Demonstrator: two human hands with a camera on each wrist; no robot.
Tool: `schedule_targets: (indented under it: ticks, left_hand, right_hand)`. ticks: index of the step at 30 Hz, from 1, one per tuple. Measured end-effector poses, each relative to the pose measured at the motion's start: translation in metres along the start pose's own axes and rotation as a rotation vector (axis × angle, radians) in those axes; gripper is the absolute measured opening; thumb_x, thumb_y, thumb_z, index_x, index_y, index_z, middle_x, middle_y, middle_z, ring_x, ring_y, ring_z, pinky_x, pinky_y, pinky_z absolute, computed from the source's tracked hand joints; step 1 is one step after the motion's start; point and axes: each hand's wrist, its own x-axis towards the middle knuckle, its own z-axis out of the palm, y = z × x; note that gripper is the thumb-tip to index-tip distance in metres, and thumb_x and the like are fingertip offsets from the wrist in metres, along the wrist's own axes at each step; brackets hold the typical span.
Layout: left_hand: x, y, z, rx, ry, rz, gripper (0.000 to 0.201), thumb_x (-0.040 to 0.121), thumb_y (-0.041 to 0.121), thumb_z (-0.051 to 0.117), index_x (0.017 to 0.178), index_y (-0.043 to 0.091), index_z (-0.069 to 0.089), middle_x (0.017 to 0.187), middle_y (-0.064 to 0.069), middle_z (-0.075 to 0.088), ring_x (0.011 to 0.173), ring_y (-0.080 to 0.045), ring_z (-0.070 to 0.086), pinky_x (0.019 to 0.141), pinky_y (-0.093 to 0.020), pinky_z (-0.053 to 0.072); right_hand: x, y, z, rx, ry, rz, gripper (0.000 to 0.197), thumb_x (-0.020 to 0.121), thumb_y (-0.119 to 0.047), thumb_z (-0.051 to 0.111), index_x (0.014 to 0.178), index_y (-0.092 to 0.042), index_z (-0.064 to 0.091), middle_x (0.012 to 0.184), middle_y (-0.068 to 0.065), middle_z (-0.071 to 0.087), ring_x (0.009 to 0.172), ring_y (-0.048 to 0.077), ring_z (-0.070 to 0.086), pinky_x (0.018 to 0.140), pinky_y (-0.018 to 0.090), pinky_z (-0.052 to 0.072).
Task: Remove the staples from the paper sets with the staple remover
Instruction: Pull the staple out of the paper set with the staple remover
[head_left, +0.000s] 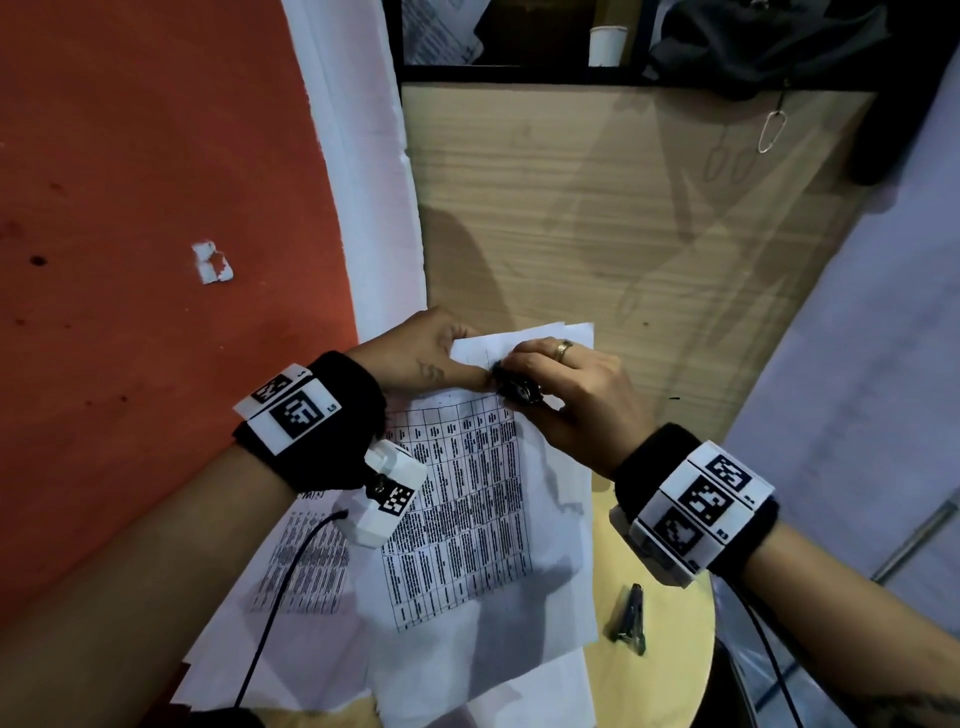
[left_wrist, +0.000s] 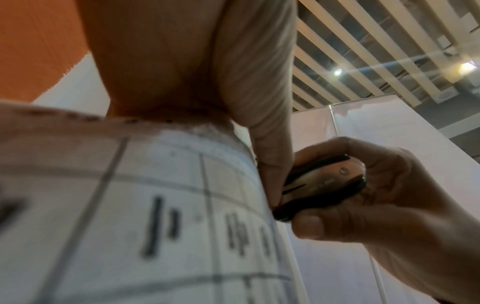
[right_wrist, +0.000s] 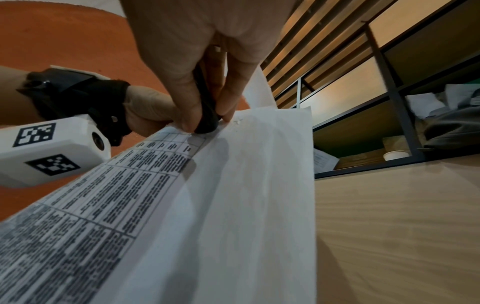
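A printed paper set (head_left: 462, 499) is held at its far edge by both hands, lifted at that end above a round, pale wooden surface (head_left: 660, 623). The far left corner of the top sheet is pinched by the left hand (head_left: 421, 358), its thumb lying along the page edge and its fingers (left_wrist: 262, 82) curled behind the paper. The black and metal staple remover (head_left: 517, 389) is gripped by the right hand (head_left: 571, 395), thumb and fingers (right_wrist: 233, 82) clamped on its two sides, and its tip is pressed against the paper just beside the left thumb. Whether a staple is caught in it cannot be told. A top sheet is folded back beyond the tool, its blank underside shown toward the far side.

More loose printed sheets (head_left: 306, 566) are spread under the held set, overhanging the near left edge of the surface. A dark clip-like tool (head_left: 628, 618) is seen lying on the bare wood near right, well apart from the hands. A wood-grain panel (head_left: 623, 208) stands close behind the paper's far edge, leaving little room there, with black-framed shelves (right_wrist: 389, 98) above it. An orange floor (head_left: 156, 260) lies open to the left.
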Motion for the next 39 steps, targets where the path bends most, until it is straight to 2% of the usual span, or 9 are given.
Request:
schedule_targets:
  ticks: [9, 11, 14, 20, 25, 28, 32, 36, 39]
  left_hand:
    - [0.004, -0.005, -0.002, -0.018, 0.02, -0.019, 0.011, 0.078, 0.008, 0.075, 0.074, 0.004, 0.066, 0.062, 0.005, 0.052, 0.057, -0.005, 0.044, 0.052, -0.018, 0.033]
    - [0.005, -0.007, -0.003, -0.069, 0.033, -0.013, 0.01, 0.076, 0.012, 0.077, 0.078, 0.008, 0.069, 0.067, 0.004, 0.057, 0.063, -0.008, 0.048, 0.058, -0.022, 0.037]
    - [0.004, -0.003, 0.0, -0.154, 0.054, 0.033, 0.006, 0.079, 0.008, 0.072, 0.083, 0.013, 0.07, 0.068, 0.012, 0.067, 0.065, -0.001, 0.057, 0.063, -0.014, 0.044]
    - [0.003, 0.001, 0.005, -0.263, 0.096, 0.083, 0.01, 0.081, -0.001, 0.066, 0.091, 0.003, 0.069, 0.073, 0.011, 0.072, 0.071, 0.0, 0.064, 0.07, -0.013, 0.05]
    - [0.0, 0.001, 0.006, -0.293, 0.129, 0.077, 0.009, 0.081, 0.001, 0.067, 0.09, 0.0, 0.069, 0.074, 0.007, 0.072, 0.071, -0.004, 0.065, 0.069, -0.017, 0.052]
    - [-0.001, 0.004, 0.01, -0.353, 0.167, 0.067, 0.006, 0.082, 0.002, 0.067, 0.087, 0.001, 0.069, 0.073, 0.004, 0.071, 0.07, -0.006, 0.065, 0.065, -0.018, 0.051]
    - [0.01, -0.005, 0.014, -0.059, 0.297, 0.107, 0.02, 0.072, 0.026, 0.077, 0.08, 0.008, 0.072, 0.071, 0.007, 0.062, 0.066, -0.002, 0.056, 0.065, -0.024, 0.042]
    - [0.013, -0.002, 0.023, 0.208, 0.407, 0.067, 0.05, 0.057, 0.062, 0.058, 0.076, 0.018, 0.072, 0.072, -0.001, 0.068, 0.072, -0.02, 0.063, 0.066, -0.032, 0.046]
    - [0.015, 0.001, 0.025, 0.424, 0.444, 0.008, 0.05, 0.06, 0.056, 0.053, 0.084, 0.018, 0.072, 0.078, -0.007, 0.07, 0.08, -0.026, 0.063, 0.065, -0.031, 0.042]
  right_hand:
    - [0.02, 0.016, -0.01, 0.014, -0.208, -0.159, 0.014, 0.079, -0.011, 0.063, 0.086, 0.001, 0.068, 0.084, 0.013, 0.068, 0.07, 0.032, 0.064, 0.055, 0.033, 0.051]
    - [0.018, 0.017, -0.011, 0.042, -0.165, -0.079, 0.016, 0.078, -0.013, 0.067, 0.088, -0.001, 0.069, 0.085, 0.011, 0.068, 0.072, 0.029, 0.065, 0.058, 0.033, 0.05]
    - [0.01, 0.013, -0.01, 0.147, -0.054, 0.085, 0.02, 0.077, -0.015, 0.07, 0.093, -0.003, 0.069, 0.089, 0.007, 0.067, 0.073, 0.024, 0.065, 0.058, 0.035, 0.054]
    - [-0.001, 0.0, -0.003, 0.397, 0.175, 0.368, 0.029, 0.067, -0.009, 0.08, 0.092, -0.002, 0.069, 0.089, 0.005, 0.066, 0.082, 0.01, 0.059, 0.063, 0.017, 0.054]
    - [-0.001, -0.002, -0.003, 0.506, 0.212, 0.458, 0.031, 0.066, -0.018, 0.08, 0.094, -0.011, 0.069, 0.089, -0.01, 0.065, 0.084, 0.009, 0.063, 0.071, 0.027, 0.055]
    - [0.0, 0.0, -0.004, 0.57, 0.216, 0.489, 0.033, 0.065, -0.016, 0.08, 0.094, -0.02, 0.065, 0.09, -0.015, 0.065, 0.085, 0.006, 0.063, 0.074, 0.021, 0.054]
    - [0.0, 0.003, -0.004, 0.452, 0.219, 0.463, 0.028, 0.065, -0.016, 0.079, 0.091, -0.012, 0.069, 0.087, -0.005, 0.067, 0.082, 0.003, 0.06, 0.069, 0.021, 0.053]
    - [-0.002, 0.003, 0.001, 0.293, 0.178, 0.353, 0.021, 0.07, -0.009, 0.072, 0.089, -0.001, 0.068, 0.087, 0.01, 0.065, 0.079, 0.011, 0.058, 0.058, 0.022, 0.053]
    - [-0.005, 0.006, 0.003, 0.124, 0.157, 0.297, 0.018, 0.072, -0.012, 0.069, 0.086, -0.001, 0.067, 0.084, 0.011, 0.064, 0.073, 0.026, 0.062, 0.054, 0.036, 0.054]
